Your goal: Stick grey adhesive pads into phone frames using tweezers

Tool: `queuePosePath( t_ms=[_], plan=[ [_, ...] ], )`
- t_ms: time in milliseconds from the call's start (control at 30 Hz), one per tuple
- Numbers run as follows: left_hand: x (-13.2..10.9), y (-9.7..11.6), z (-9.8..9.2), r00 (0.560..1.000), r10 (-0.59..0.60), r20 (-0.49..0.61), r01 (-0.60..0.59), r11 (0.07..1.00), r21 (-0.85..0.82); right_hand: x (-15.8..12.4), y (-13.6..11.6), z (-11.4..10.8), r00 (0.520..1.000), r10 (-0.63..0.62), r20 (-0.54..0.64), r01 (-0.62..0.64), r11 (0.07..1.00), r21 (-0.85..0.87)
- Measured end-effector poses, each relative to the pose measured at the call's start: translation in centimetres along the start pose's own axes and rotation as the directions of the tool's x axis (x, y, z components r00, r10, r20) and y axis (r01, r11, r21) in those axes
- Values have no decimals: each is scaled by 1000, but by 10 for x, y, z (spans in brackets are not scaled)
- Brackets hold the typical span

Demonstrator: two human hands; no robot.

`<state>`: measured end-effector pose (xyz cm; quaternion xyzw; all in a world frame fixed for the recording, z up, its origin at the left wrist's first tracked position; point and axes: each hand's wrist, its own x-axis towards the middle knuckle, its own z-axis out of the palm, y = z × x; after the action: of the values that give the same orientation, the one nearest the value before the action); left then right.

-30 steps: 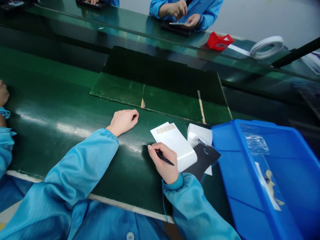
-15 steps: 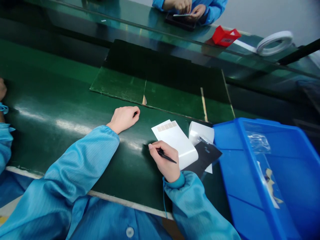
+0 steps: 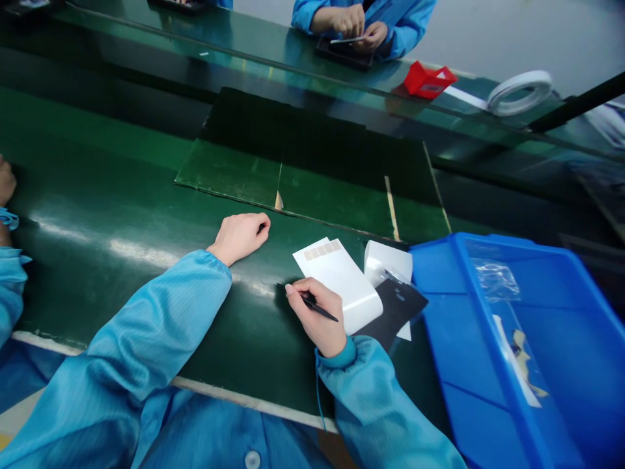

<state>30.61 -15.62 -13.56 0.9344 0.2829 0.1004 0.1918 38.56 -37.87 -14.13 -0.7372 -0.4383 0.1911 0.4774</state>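
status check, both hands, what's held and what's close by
Left hand loosely curled on green bench. Right hand gripping black pen-like tool. White sheets beside right hand, blue bin farther right.

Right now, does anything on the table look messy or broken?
The glossy white sheets beside the bare right hand look messy: they're askew, and one is curled. The flat dark-green board looks worn, with a pale triangular patch, maybe chipped, at its near edge.
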Motion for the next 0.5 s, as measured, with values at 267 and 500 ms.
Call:
queuePosePath(
  t_ms=[267, 500],
  plan=[
    [0, 1, 0, 1000, 0, -5, 0, 1000, -2, 1, 0, -1, 1000, -18, 8, 18, 1000, -17],
    [1, 1, 0, 1000, -2, -1, 2, 1000, 10, 0, -2, -1, 1000, -29, 4, 29, 999, -41]
  ],
)
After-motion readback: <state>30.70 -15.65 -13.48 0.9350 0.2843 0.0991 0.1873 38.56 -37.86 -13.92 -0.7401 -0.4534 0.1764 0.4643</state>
